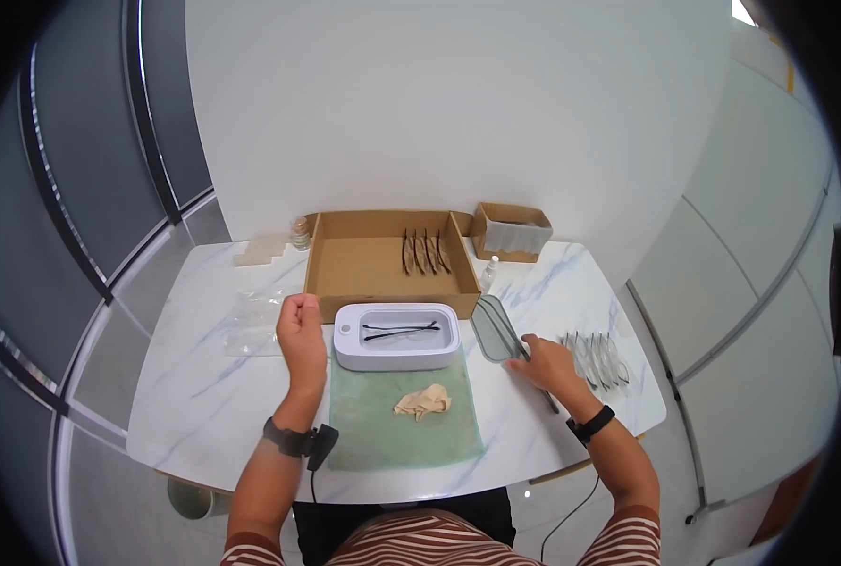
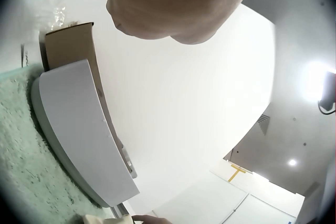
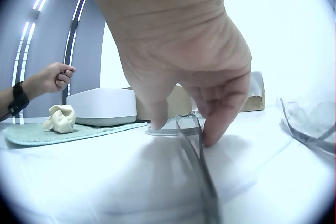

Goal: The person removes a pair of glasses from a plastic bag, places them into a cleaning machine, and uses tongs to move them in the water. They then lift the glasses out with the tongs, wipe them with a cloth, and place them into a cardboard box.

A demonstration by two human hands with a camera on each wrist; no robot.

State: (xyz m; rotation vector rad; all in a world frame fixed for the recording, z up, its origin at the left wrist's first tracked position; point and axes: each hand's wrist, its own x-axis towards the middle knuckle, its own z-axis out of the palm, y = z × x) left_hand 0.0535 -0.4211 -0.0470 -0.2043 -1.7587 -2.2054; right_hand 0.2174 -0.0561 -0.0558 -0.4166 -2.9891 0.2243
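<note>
My left hand (image 1: 302, 325) is raised left of a white tub-shaped cleaner (image 1: 397, 359), its fingers curled in and nothing visible in them. A pair of eyeglasses (image 1: 402, 332) lies in the cleaner's basin. At the right, my right hand (image 1: 550, 364) reaches down with thumb and fingers on either side of slim grey tongs (image 3: 202, 176). In the right wrist view a gap shows between the thumb and the tongs. A grey-green tray (image 1: 489, 347) lies just beyond that hand.
A crumpled beige cloth (image 1: 423, 402) lies on a green towel (image 1: 402, 453). Behind stands an open cardboard box (image 1: 354, 259) with several glasses (image 1: 425, 253). More glasses (image 1: 602, 360) lie at right. A small box (image 1: 513, 247), spray bottle (image 1: 489, 273), jar (image 1: 301, 233) and clear bags (image 1: 253, 330) surround these.
</note>
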